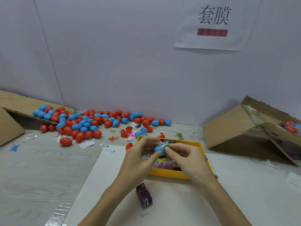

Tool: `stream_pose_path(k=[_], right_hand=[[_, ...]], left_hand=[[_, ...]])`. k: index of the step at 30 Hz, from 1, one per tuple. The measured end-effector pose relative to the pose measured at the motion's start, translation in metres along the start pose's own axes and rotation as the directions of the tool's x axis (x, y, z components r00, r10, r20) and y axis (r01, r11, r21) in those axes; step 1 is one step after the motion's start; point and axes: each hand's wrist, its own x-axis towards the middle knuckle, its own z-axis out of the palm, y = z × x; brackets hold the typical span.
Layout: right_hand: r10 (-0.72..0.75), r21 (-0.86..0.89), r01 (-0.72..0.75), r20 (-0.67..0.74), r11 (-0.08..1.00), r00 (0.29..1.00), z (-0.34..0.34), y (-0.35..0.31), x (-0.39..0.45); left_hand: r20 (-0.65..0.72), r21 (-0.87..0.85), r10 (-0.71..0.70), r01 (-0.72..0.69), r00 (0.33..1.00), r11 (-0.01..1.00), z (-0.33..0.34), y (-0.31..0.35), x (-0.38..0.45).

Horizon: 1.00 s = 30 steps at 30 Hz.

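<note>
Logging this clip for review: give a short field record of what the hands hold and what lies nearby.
left hand: grips the blue egg over the yellow tray
right hand: pinches the green film at the egg's end
yellow tray: holds loose printed wrappers
back left: pile of red and blue eggs
front: purple bundle on the white sheet

cardboard box (236,132) cut by right edge, wrappers (162,163) in yellow tray (171,174) unreadable
</note>
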Motion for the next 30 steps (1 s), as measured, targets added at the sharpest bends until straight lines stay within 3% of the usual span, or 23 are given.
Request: stream_pose_path(k=[3,6,12,26,30], right_hand=[[-0.005,0.022,0.005,0.005,1.000,1.000,0.000,-0.001,0.000],[-0.022,0.052,0.023,-0.011,0.998,1.000,0.002,0.000,-0.001],[-0.056,0.094,0.063,-0.080,0.994,0.995,0.006,-0.001,0.000],[-0.046,0.029,0.047,-0.020,0.998,0.999,0.010,-0.010,-0.008],[0.026,0.129,-0.025,-0.004,0.991,1.000,0.013,-0.009,-0.008]], left_hand=[[-0.019,-0.168,-0.090,0.085,0.996,0.982,-0.001,0.000,0.001],[-0.029,-0.211,-0.100,0.091,0.995,0.973,-0.002,0.000,0.001],[-0.035,-0.188,-0.073,0.065,0.997,0.980,-0.003,0.002,0.002],[-0.034,-0.089,0.024,-0.027,0.999,0.996,-0.006,0.000,0.001],[-0.054,-0.081,0.052,-0.057,0.997,0.995,-0.005,-0.001,0.001]])
